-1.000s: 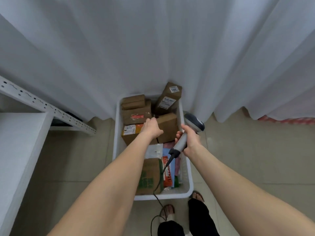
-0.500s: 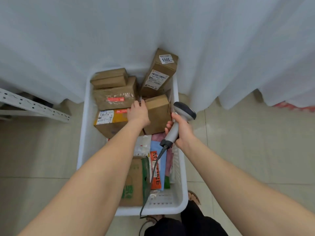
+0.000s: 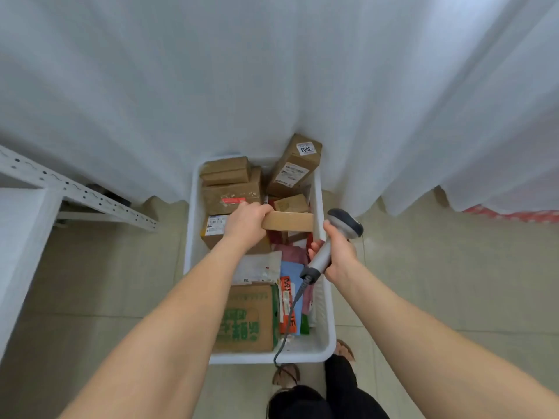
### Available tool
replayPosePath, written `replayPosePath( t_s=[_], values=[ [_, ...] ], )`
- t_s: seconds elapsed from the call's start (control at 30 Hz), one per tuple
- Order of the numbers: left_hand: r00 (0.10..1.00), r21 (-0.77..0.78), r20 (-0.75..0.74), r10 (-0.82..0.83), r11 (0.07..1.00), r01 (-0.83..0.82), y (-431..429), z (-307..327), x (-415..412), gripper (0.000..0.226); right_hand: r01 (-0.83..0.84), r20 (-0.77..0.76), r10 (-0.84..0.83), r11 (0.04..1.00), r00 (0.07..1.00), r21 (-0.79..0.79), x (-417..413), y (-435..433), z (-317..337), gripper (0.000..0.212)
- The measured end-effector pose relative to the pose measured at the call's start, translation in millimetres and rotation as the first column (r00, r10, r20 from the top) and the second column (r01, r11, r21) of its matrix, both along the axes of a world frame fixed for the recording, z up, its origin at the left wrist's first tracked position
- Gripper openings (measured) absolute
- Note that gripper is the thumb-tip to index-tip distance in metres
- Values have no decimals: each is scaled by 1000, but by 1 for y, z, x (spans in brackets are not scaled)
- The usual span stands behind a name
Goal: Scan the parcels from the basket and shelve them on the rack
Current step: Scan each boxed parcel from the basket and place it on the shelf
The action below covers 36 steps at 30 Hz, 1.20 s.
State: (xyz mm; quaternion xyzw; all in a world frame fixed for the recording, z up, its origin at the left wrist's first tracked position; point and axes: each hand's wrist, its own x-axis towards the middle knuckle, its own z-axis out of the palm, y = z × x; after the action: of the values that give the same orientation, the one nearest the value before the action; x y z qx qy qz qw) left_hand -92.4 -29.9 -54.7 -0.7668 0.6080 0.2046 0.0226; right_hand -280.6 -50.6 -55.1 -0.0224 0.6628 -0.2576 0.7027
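Left hand (image 3: 246, 226) is gripping a box (image 3: 288, 221) above the basket (image 3: 321, 347), presenting it for scanning; right hand (image 3: 338, 252), at 3 o'clock, is clasping the scanner (image 3: 332, 241).

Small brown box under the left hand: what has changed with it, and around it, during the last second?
The left hand now grips the small brown box at its end and has lifted it out of the pile, turned on edge; before, the box lay flat under the hand. The right hand still holds the scanner, and the other parcels stay in the white basket.
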Motion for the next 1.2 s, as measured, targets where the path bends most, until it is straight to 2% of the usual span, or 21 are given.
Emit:
replayPosePath(
  t_s=[0.2, 0.33, 0.47, 0.53, 0.6, 0.67, 0.7, 0.73, 0.77, 0.8, 0.87, 0.9, 1.0, 1.03, 1.1, 1.2],
  values=[
    [989, -180, 20, -148, 972, 149, 31, 134, 30, 53, -13, 69, 14, 1000, 997, -16, 14, 12, 121, 55],
    [976, -295, 29, -215, 931, 214, 45, 219, 41, 53, -15, 71, 22, 996, 997, -93, 34, 23, 198, 64],
    [965, -370, 51, -256, 893, 256, 62, 287, 45, 53, -53, 41, 62, 980, 997, -191, 49, 36, 258, 62],
    [971, -357, 68, -227, 904, 236, 72, 309, 49, 58, -67, 35, 77, 971, 996, -231, 53, 42, 283, 59],
    [986, -245, 41, -164, 955, 169, 82, 329, 53, 70, -70, 29, 81, 961, 996, -269, 55, 47, 304, 56],
    [987, -188, -151, 52, 979, -80, 91, 349, 54, 74, -82, 29, 96, 946, 995, -313, 55, 54, 322, 57],
    [923, -182, -324, 206, 944, -275, 96, 360, 53, 66, -90, 33, 108, 937, 994, -338, 54, 58, 330, 58],
    [791, -143, -504, 346, 870, -471, 100, 370, 51, 55, -99, 40, 122, 926, 992, -364, 52, 63, 337, 60],
    [620, -53, -646, 446, 784, -619, 105, 380, 47, 42, -110, 44, 137, 915, 990, -389, 49, 68, 343, 61],
    [465, 52, -725, 508, 714, -698, 111, 389, 43, 29, -125, 42, 156, 902, 987, -412, 46, 74, 350, 60],
    [293, 185, -787, 543, 661, -728, 126, 404, 31, 20, -181, 28, 218, 866, 975, -466, 37, 89, 362, 56],
    [248, 219, -798, 550, 647, -730, 134, 410, 25, 25, -209, 25, 254, 844, 967, -494, 32, 97, 368, 53],
    [241, 220, -790, 563, 629, -746, 158, 419, 7, 49, -274, 6, 330, 794, 944, -542, 16, 122, 385, 51],
    [214, 217, -810, 546, 618, -756, 166, 421, 0, 54, -289, -2, 345, 781, 939, -554, 10, 129, 390, 49],
    [152, 193, -860, 487, 587, -786, 182, 424, -12, 61, -309, -28, 363, 746, 931, -591, -3, 142, 400, 41],
    [154, 141, -872, 465, 539, -830, 205, 428, -28, 66, -322, -47, 384, 696, 922, -641, -23, 157, 415, 32]
  ],
)
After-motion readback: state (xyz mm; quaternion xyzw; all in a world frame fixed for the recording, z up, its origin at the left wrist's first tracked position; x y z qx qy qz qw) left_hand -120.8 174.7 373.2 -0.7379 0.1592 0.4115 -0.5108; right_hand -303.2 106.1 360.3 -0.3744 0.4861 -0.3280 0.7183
